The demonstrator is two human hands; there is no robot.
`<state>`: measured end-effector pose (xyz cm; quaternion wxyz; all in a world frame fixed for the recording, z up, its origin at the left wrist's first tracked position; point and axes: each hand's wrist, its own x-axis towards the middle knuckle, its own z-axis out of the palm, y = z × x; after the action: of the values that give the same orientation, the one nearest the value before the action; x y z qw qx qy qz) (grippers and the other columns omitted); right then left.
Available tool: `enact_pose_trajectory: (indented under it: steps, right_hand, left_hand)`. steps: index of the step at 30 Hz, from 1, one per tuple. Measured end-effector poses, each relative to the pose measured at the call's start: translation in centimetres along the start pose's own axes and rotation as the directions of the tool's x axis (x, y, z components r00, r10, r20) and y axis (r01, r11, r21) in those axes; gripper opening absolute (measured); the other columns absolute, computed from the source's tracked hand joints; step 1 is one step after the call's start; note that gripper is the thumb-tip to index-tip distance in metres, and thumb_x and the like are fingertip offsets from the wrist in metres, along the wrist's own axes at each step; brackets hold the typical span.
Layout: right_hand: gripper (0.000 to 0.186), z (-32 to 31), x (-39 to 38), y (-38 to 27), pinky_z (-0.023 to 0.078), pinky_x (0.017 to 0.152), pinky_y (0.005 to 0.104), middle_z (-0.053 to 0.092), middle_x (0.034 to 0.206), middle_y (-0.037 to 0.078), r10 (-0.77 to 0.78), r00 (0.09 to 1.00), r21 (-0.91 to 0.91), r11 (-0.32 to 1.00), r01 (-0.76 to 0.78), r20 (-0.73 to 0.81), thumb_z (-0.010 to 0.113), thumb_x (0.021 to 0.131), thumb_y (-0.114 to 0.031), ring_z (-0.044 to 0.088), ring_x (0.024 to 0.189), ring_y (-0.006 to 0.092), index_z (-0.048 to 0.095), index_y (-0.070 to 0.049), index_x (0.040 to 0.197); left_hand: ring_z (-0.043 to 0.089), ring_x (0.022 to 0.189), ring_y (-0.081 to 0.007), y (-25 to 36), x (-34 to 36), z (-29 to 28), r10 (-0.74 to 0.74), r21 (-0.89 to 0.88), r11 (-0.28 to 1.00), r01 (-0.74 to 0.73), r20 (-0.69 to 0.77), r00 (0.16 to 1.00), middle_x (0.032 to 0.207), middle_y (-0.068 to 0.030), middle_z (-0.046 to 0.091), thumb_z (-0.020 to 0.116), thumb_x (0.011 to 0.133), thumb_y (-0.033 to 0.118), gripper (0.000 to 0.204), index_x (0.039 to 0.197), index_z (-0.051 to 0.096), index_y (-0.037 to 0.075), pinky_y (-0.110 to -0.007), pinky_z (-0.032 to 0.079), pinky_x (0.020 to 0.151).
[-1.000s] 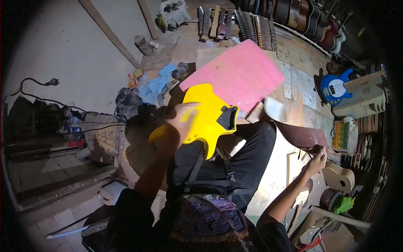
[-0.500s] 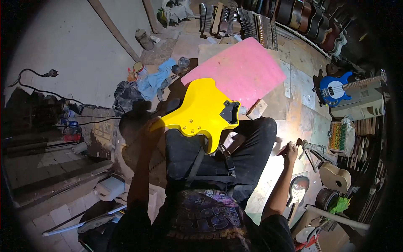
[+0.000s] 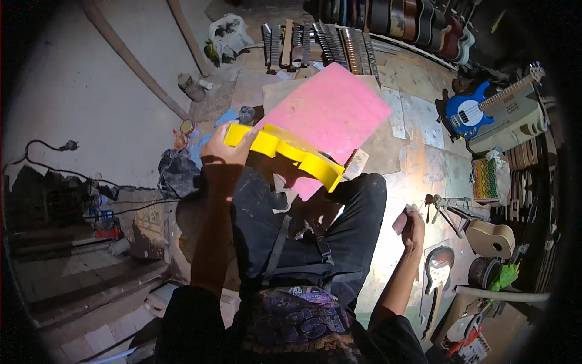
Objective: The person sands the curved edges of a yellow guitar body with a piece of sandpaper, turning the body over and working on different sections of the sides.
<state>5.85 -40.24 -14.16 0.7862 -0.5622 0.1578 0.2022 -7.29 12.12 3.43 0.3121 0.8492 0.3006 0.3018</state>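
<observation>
My left hand (image 3: 219,150) grips one end of a yellow guitar body (image 3: 263,143), thumb and fingers around its edge. The body is tipped up over my lap, so that mostly its curved side shows and its flat faces are largely turned from view. Off to the right, away from the guitar body, my right hand (image 3: 414,229) is closed on a small flat brownish-red piece (image 3: 400,223) that looks like sandpaper. Beyond the yellow body a pink sheet (image 3: 333,106) lies on the floor.
A pale block (image 3: 356,164) sits by my right knee. To the right are a blue bass guitar (image 3: 470,116), a clamp-like metal tool (image 3: 445,212) and a dark-and-white guitar (image 3: 438,273). Necks (image 3: 330,45) lie at the back. A black bag (image 3: 176,173) and can (image 3: 187,127) stand left.
My left hand has raised and tilted the guitar body from face-up to nearly edge-on. My right hand stays at the right, turned so that the brownish-red piece shows.
</observation>
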Motion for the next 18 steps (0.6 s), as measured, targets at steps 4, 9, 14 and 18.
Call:
enact_pose_trajectory:
  steps: [4, 9, 14, 18]
  right_hand:
    - [0.026, 2.6, -1.7, -1.3, 0.05, 0.098, 0.0305, 0.069, 0.108, 0.002, 0.061, 0.996, 0.196, 0.979, -0.048, -0.06, 0.071, 0.096, -0.02, 0.065, 0.105, 0.0156, 0.069, -0.007, 0.118]
    - [0.022, 5.3, -2.6, -1.8, 0.055, 0.098, 0.0419, 0.067, 0.117, 0.008, -0.009, 0.998, 0.383, 0.923, 0.033, -0.064, 0.069, 0.095, -0.023, 0.065, 0.108, 0.0254, 0.063, -0.008, 0.109]
    - [0.022, 4.6, -1.7, -0.4, 0.056, 0.091, 0.0414, 0.058, 0.098, 0.004, 0.06, 0.998, 0.434, 0.899, -0.05, -0.01, 0.07, 0.092, -0.022, 0.061, 0.093, 0.0221, 0.057, -0.008, 0.104]
    - [0.017, 6.1, -2.5, -0.2, 0.057, 0.077, 0.0364, 0.059, 0.095, 0.004, 0.081, 0.994, 0.426, 0.904, -0.043, -0.072, 0.068, 0.091, -0.016, 0.06, 0.085, 0.0181, 0.057, -0.009, 0.103]
  left_hand:
    - [0.072, 0.093, -0.0437, 1.5, 4.5, 2.3, 0.064, 0.176, 0.982, -0.069, 0.034, 0.997, 0.095, -0.0214, 0.075, 0.08, 0.085, 0.05, 0.051, 0.105, 0.072, 0.003, -0.048, 0.056, 0.08]
    - [0.073, 0.091, -0.038, 3.0, 8.6, 6.3, 0.201, 0.03, 0.979, -0.203, 0.063, 0.978, 0.097, -0.021, 0.073, 0.077, 0.09, 0.04, 0.047, 0.117, 0.069, 0.003, -0.044, 0.056, 0.083]
    - [0.071, 0.092, -0.0194, 2.0, 10.9, 10.0, 0.13, -0.547, 0.836, -0.039, 0.128, 0.983, 0.103, -0.0077, 0.072, 0.08, 0.091, 0.027, 0.041, 0.12, 0.066, 0.002, -0.034, 0.055, 0.083]
    - [0.07, 0.095, -0.015, 1.0, 10.7, 11.0, -0.07, -0.595, 0.754, 0.277, 0.347, 0.935, 0.106, -0.0063, 0.07, 0.083, 0.09, 0.024, 0.04, 0.117, 0.064, 0.002, -0.032, 0.055, 0.083]
